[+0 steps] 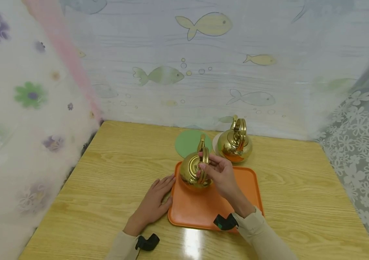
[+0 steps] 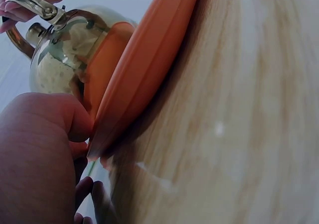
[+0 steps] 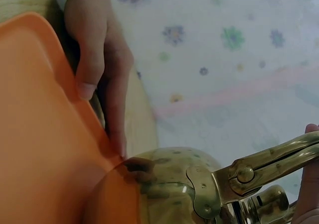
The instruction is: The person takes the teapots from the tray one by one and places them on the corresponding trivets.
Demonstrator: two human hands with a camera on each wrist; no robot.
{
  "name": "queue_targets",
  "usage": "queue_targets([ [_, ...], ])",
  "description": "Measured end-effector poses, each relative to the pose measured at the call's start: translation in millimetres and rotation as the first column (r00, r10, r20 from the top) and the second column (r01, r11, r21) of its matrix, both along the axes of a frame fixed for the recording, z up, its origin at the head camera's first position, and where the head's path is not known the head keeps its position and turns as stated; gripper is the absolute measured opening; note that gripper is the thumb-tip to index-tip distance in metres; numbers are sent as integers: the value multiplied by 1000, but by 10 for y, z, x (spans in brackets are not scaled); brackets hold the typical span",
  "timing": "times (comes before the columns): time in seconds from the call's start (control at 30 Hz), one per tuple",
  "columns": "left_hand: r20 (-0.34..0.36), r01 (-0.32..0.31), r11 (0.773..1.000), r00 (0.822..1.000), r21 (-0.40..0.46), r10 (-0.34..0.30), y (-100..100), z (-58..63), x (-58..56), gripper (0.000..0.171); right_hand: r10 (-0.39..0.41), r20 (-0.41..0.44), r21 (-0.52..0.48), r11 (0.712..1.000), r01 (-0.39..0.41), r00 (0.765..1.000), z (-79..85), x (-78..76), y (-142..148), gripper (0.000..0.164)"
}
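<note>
"Since the beige sleeves (image 1: 264,233) come nearest, start there: what is at each cuff?"

"A black device (image 1: 148,242) on each wrist. Beyond it, the left hand (image 1: 155,200) lies with its fingers extended along the left rim of the orange tray (image 1: 197,215)."

"And the right hand (image 1: 224,177)?"

"Its thumb and fingers grip the handle (image 1: 205,153) of a gold-coloured kettle (image 1: 188,177). The kettle is upright at the tray's far left corner, spout pointing away; I can't tell whether its base touches the tray."

"What sits past the tray?"

"A green round mat (image 1: 186,143) on the wood-grain table (image 1: 113,173), just behind the held kettle. To its right stands a second gold-coloured kettle (image 1: 226,146), partly hiding a pale round mat (image 1: 215,143)."

"And farthest off?"

"A pale sheet (image 1: 158,43) printed with fish and bubbles."
</note>
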State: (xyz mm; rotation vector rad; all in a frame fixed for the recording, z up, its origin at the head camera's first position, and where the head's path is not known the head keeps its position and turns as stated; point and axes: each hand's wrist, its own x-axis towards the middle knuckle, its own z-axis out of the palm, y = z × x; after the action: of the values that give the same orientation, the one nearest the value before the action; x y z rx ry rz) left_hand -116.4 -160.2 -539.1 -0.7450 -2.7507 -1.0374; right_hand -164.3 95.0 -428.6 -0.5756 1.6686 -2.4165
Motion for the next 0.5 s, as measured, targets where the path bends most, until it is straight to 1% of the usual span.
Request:
queue_targets([
  [0.23, -5, 0, 1000, 1000, 0, 0, 1, 12, 2, 59, -10, 17, 23, 1000, 9, 1000, 20, -33, -4, 49],
  [0.5, -4, 4, 1000, 1000, 0, -4, -3, 6, -5, 59, -30, 9, 57, 998, 30, 1000, 14, -90, -24, 48],
])
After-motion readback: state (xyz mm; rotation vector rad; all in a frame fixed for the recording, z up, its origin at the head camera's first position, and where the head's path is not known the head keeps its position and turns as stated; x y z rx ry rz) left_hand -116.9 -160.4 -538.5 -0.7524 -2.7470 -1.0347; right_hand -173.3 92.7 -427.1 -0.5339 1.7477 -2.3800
